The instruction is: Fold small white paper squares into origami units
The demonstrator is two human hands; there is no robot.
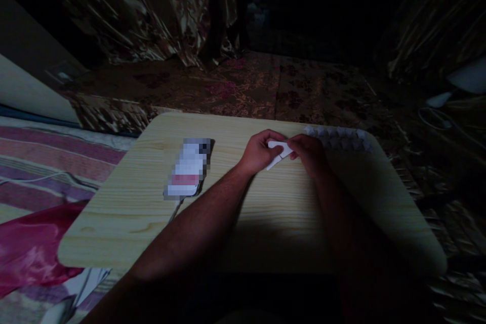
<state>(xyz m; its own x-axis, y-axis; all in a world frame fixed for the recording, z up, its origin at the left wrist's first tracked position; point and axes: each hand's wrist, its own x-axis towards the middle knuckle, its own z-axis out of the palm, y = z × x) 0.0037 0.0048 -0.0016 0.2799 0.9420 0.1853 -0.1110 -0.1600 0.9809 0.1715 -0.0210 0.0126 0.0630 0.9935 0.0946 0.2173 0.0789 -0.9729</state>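
Both my hands meet over the far middle of a light wooden table [281, 197]. Between them is a small piece of white folded paper [280, 149]. My left hand [261, 151] pinches its left side, the thumb lying on top. On the paper's right edge, my right hand [309, 151] has its fingers closed. Several small white folded paper pieces [341, 137] sit in rows at the table's far right, just beyond my right hand. Shadow hides part of the right fingers.
A phone [188, 168], its screen blurred, lies on the left of the table with a cable [174, 210] running toward me. Striped bedding [41, 162] and a pink cloth [38, 243] are at the left. Patterned curtains [167, 5] hang behind.
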